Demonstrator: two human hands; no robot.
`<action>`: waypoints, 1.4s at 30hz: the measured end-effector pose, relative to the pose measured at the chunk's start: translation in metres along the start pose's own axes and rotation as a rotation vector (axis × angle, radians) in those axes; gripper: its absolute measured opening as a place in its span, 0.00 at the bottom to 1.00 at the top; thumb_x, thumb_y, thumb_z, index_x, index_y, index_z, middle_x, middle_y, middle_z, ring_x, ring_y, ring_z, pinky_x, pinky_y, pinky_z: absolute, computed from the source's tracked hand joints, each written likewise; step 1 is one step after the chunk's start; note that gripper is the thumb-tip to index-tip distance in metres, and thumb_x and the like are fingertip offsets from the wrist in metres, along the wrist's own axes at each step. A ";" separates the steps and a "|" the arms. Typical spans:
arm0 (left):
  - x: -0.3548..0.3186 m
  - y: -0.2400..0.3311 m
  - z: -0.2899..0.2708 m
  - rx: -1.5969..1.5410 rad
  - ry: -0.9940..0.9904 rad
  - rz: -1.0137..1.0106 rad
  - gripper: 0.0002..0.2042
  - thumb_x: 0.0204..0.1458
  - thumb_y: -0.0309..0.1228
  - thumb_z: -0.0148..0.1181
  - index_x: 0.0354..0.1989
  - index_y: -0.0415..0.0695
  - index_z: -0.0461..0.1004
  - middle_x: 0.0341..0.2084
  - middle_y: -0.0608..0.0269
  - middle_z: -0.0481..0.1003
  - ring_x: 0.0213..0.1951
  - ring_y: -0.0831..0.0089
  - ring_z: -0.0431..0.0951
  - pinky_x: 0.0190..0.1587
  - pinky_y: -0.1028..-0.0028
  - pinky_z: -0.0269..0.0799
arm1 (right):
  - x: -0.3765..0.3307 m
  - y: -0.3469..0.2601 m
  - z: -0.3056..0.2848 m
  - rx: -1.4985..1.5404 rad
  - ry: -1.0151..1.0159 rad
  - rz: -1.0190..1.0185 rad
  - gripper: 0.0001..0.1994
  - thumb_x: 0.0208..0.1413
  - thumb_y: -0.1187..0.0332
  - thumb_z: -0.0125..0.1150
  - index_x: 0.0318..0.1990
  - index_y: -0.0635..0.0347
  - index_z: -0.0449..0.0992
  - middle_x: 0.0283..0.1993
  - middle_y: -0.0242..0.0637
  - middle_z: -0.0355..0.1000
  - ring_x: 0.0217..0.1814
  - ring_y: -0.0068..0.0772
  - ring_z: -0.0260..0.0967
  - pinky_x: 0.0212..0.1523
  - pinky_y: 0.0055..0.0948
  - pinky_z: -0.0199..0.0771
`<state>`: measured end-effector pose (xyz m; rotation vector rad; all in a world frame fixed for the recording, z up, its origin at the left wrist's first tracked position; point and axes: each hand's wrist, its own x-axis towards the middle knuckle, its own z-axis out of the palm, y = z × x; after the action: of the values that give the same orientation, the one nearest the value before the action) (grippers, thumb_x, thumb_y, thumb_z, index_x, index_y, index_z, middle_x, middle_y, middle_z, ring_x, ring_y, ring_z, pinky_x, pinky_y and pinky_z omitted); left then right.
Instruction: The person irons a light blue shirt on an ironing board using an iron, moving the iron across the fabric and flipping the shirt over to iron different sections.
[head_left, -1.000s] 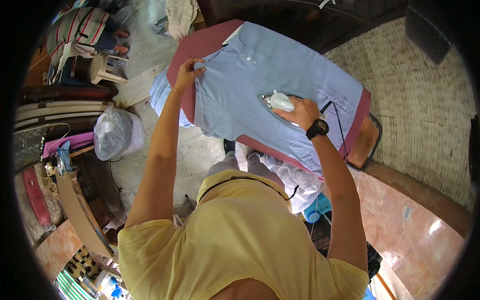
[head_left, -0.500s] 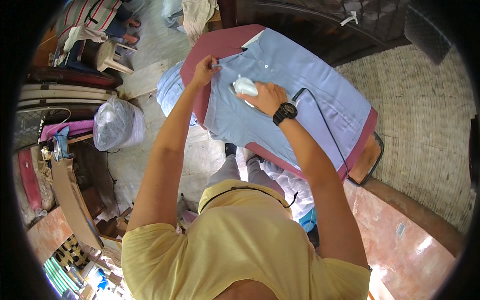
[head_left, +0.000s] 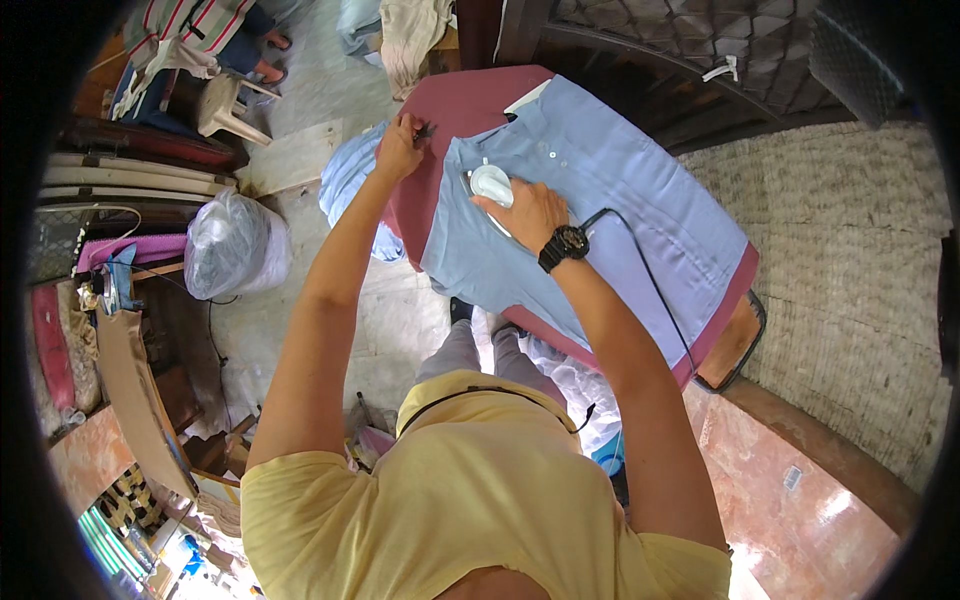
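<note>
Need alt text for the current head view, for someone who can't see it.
A person's right hand grips a white iron on a light blue shirt spread over a maroon ironing board. The left hand is at the board's left side, apart from the shirt. A plastic bag and a pale stool stand farther left.

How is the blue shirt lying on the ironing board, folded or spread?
Spread: the blue shirt lies broadly across the maroon board.
</note>
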<state>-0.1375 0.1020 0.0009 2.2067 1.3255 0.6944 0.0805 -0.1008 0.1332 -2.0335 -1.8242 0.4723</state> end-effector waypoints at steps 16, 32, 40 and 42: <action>0.025 0.033 -0.003 -0.633 -0.645 -0.030 0.15 0.44 0.33 0.74 0.36 0.40 0.77 0.24 0.63 0.75 0.30 0.74 0.76 0.36 0.73 0.72 | -0.028 0.008 -0.008 -0.029 0.003 0.038 0.31 0.49 0.36 0.60 0.33 0.62 0.78 0.24 0.52 0.76 0.29 0.54 0.76 0.31 0.48 0.76; 0.032 0.027 0.003 -0.157 -0.207 0.120 0.10 0.38 0.32 0.73 0.25 0.42 0.79 0.19 0.57 0.77 0.27 0.59 0.79 0.31 0.64 0.71 | 0.032 -0.018 0.006 -0.077 0.031 0.090 0.32 0.49 0.35 0.60 0.37 0.62 0.78 0.27 0.53 0.77 0.31 0.56 0.77 0.32 0.51 0.75; 0.063 0.017 0.004 -0.081 -0.363 0.288 0.08 0.39 0.29 0.70 0.26 0.41 0.78 0.20 0.56 0.77 0.26 0.61 0.78 0.29 0.66 0.69 | 0.041 -0.017 0.009 -0.085 -0.018 -0.008 0.33 0.48 0.34 0.60 0.35 0.63 0.79 0.30 0.56 0.77 0.34 0.59 0.76 0.33 0.50 0.75; 0.059 0.009 -0.002 -0.086 -0.352 0.279 0.06 0.41 0.28 0.68 0.26 0.41 0.79 0.21 0.55 0.77 0.26 0.59 0.78 0.29 0.65 0.69 | 0.045 -0.021 0.012 -0.085 -0.038 -0.018 0.33 0.49 0.34 0.59 0.34 0.64 0.79 0.30 0.57 0.76 0.34 0.60 0.76 0.33 0.51 0.75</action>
<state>-0.1093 0.1513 0.0189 2.3325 0.8115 0.4207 0.0612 -0.0532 0.1321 -2.0754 -1.9141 0.4377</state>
